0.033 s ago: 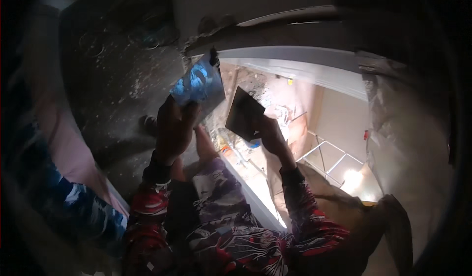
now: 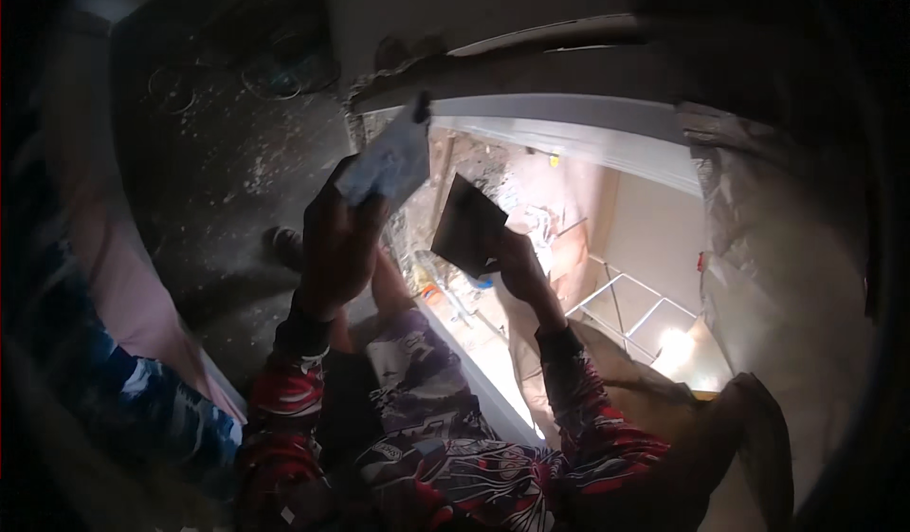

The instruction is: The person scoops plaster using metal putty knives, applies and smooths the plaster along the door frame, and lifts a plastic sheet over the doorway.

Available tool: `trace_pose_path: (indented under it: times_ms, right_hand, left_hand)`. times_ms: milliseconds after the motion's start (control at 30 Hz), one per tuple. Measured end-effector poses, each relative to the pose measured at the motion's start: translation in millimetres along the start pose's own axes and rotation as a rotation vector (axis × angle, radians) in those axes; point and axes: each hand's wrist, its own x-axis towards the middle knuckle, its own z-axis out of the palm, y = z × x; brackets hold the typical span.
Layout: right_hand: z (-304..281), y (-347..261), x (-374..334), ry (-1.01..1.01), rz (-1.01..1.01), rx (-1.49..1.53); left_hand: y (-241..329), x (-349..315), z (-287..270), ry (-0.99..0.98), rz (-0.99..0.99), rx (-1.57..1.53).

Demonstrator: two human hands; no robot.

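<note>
My left hand [image 2: 339,238] is closed on a thin, flat grey plate [image 2: 391,164] with smeary patches on its face. A small dark lump [image 2: 422,107] sits at the plate's far corner. To the right, my right hand [image 2: 518,265] grips the near right edge of a dark, square-cornered flat plate [image 2: 467,224]. A narrow gap separates the two plates, which are both held up in front of me, tilted. Their exact kind cannot be made out in the dim light.
Below on the right, a brightly lit opening holds a white metal frame [image 2: 626,309] beside a glaring lamp [image 2: 676,347]. A pale ledge [image 2: 569,105] runs across its far side. Brown sheeting [image 2: 787,238] hangs at right; a dark speckled floor [image 2: 227,172] spreads left, with pink cloth [image 2: 133,257].
The left plate has turned slightly, and the bright blue sheen on its face has faded to dull grey. Both hands keep their hold; the right plate has barely shifted.
</note>
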Motion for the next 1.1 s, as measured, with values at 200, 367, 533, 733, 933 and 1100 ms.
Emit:
trace_pose_path:
  times_ms: [200, 367, 533, 733, 933, 1100]
  right_hand:
    - [-29.8, 6.8, -11.6, 0.007, 0.006, 0.022]
    - [-54.5, 5.9, -7.5, -0.010, 0.031, 0.016]
    - [-68.6, 7.0, -2.1, -0.004, 0.023, 0.041]
    - [-74.3, 10.9, 1.3, -0.020, 0.066, 0.079]
    - [-88.5, 20.8, 1.8, -0.048, 0.081, -0.025]
    - [-87.0, 11.4, 4.7, -0.061, 0.067, 0.020]
  left_hand:
    - [36.0, 49.2, 71.1, 0.194, 0.641, 0.230]
    - [23.6, 52.7, 118.1, 0.300, 0.659, 0.242]
    - [17.3, 53.1, 138.6, 0.381, 0.671, 0.250]
    - [10.8, 49.1, 169.8, 0.471, 0.507, 0.192]
    - [27.7, 47.6, 173.9, 0.462, 0.482, 0.380]
    - [28.1, 42.5, 149.3, 0.301, 0.470, 0.400]
